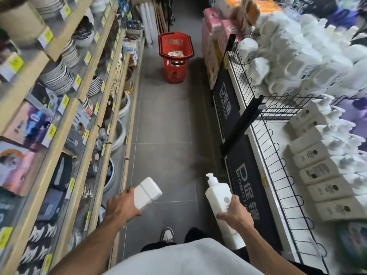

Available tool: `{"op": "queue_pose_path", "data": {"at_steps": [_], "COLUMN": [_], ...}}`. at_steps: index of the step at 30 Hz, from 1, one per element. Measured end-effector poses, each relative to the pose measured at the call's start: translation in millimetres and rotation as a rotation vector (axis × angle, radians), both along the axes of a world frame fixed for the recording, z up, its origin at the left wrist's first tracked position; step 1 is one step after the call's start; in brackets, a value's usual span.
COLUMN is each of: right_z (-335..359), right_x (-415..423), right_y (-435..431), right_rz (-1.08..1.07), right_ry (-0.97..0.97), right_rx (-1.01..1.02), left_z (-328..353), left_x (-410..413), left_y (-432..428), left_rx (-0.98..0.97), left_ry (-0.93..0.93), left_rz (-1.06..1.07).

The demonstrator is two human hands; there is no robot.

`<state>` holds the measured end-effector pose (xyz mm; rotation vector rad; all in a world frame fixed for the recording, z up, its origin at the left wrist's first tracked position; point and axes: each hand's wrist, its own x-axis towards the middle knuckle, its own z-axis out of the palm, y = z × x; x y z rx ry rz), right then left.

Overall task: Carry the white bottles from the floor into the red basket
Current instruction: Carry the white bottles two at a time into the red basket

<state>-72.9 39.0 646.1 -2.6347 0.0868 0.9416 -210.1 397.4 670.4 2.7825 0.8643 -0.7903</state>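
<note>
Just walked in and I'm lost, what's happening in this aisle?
A person stands in a shop aisle carrying white bottles: the left hand grips a square bottle, the right hand holds a pump bottle. The red basket sits on the floor farther ahead, with white items already inside.

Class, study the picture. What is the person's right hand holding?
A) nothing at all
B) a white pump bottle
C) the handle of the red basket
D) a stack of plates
B: the right hand grips a white pump bottle with its pump head on top, while the red basket stands apart on the floor, further down the aisle.
</note>
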Motion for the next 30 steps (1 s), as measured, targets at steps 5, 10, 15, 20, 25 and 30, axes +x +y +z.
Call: {"op": "queue_pose_path", "data": {"at_steps": [5, 10, 15, 20, 25, 30], "right_z": [-2.3, -9.1, -7.6, -1.2, 3.6, 6.1], "right_x": [31.5, 74.7, 126.0, 178.1, 220.2, 254.9], "right_y": [22.6, 39.8, 56.3, 73.3, 96.1, 127.2], "right_rz": [0.009, 0.035, 0.052, 0.102, 0.121, 0.128], "right_ry": [0.0, 0.019, 0.033, 0.026, 0.016, 0.022], "right_rx": [-0.01, -0.004, 0.007, -0.017, 0.0, -0.019], "left_z": [4.4, 6.9, 13.0, 15.9, 18.3, 10.6], "left_x": [35.9, 80.4, 125.6, 162.9, 189.6, 219.1], "left_y": [26.0, 39.9, 48.4, 56.3, 67.0, 94.3], "left_rx": [0.007, 0.018, 0.03, 0.026, 0.015, -0.013], "left_ry": [0.006, 0.027, 0.006, 0.008, -0.003, -0.004], "left_rz": [0.013, 0.033, 0.051, 0.084, 0.075, 0.096]}}
